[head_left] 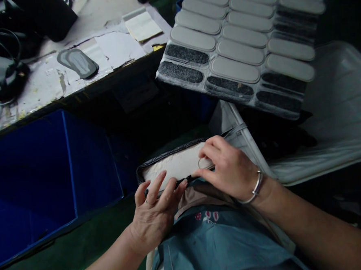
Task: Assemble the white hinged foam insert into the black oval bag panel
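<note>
Just past the teal apron, the black-rimmed pale oblong piece runs lengthwise left to right, the left hand spread over its near edge, the right hand curled on its right end, grip unclear.

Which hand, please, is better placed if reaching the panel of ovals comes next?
Probably the right hand: it is nearer the panel, ahead and right; the left hand, at the pale piece's left end, is farther.

Pale piece: right end partly behind right hand | padded board — top cropped | blue bin — left cropped
</note>
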Demonstrator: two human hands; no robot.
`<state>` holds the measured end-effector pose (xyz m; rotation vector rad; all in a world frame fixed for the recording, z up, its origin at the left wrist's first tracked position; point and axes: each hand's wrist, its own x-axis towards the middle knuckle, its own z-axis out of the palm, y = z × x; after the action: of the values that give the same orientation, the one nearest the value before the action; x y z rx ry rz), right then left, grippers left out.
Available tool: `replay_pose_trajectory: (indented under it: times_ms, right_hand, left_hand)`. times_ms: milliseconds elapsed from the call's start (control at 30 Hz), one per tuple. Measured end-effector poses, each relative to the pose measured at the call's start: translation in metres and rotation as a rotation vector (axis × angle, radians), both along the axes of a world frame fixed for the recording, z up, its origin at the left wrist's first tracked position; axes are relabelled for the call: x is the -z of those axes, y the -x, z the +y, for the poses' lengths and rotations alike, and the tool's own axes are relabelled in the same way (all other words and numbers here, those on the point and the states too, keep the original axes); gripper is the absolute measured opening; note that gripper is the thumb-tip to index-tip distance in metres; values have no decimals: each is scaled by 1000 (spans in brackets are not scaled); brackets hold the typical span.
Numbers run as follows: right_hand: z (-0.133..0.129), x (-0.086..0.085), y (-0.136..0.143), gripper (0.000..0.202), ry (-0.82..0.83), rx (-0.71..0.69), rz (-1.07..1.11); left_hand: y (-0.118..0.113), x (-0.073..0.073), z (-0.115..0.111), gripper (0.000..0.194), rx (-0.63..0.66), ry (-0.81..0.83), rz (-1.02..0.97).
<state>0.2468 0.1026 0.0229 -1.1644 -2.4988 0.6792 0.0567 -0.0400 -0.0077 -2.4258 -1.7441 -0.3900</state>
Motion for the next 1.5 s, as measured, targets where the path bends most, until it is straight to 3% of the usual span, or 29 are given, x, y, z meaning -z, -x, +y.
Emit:
replay_pose_trajectory:
  times_ms: [133, 300, 467, 567, 833, 1133, 1500]
  right_hand:
    - [9, 9, -28, 16, -121, -144, 210]
    - [-3, 29, -59, 38, -73, -57, 291]
    - [-9, 48, -56, 84, 112, -6, 245]
    - [-7, 53, -46, 98, 195, 10, 253]
    - [-3, 56, -34, 99, 260, 3, 296]
    - [-1, 43, -30, 92, 308, 67, 265]
    - [4, 46, -25, 97, 519, 155, 316]
  left_hand:
    - [1, -2, 1, 49, 4, 19, -8]
    - [4, -4, 4, 51, 52, 89, -18]
    - [5, -6, 6, 50, 96, 154, -32]
    - [5, -7, 6, 49, 93, 145, -24]
    - [3, -7, 7, 48, 84, 143, -64]
    - [4, -8, 8, 47, 94, 148, -93]
    - [5, -4, 6, 50, 76, 151, -136]
